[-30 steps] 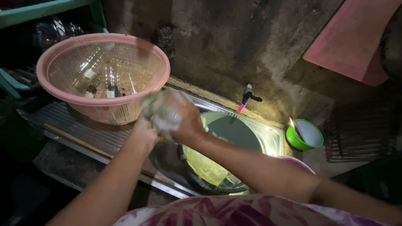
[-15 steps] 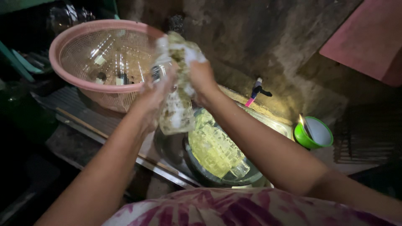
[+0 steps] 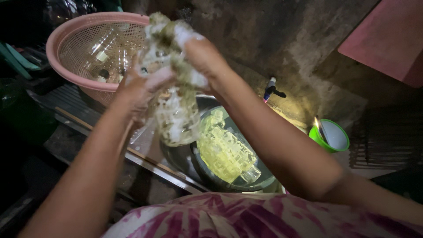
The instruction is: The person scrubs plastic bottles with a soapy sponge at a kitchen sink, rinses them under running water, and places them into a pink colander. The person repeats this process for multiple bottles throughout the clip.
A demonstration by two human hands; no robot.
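A rough, stained concrete wall (image 3: 282,39) backs a dim wash area where a metal basin (image 3: 220,176) of water sits low. Above it, the left hand (image 3: 141,88) and right hand (image 3: 202,55) both clench a soapy, greenish net scrubber (image 3: 174,105), lifted up with its tail dangling over the basin. Behind stands a pink mesh basket (image 3: 75,44) holding glasses, and a small green bowl (image 3: 330,136) sits well apart to the right

Wet, sudsy surfaces.
Foamy mesh scrubber (image 3: 174,88); pink perforated plastic basket (image 3: 83,48); glossy metal basin (image 3: 264,183); clear glass jar (image 3: 227,152); rough concrete wall (image 3: 282,39).
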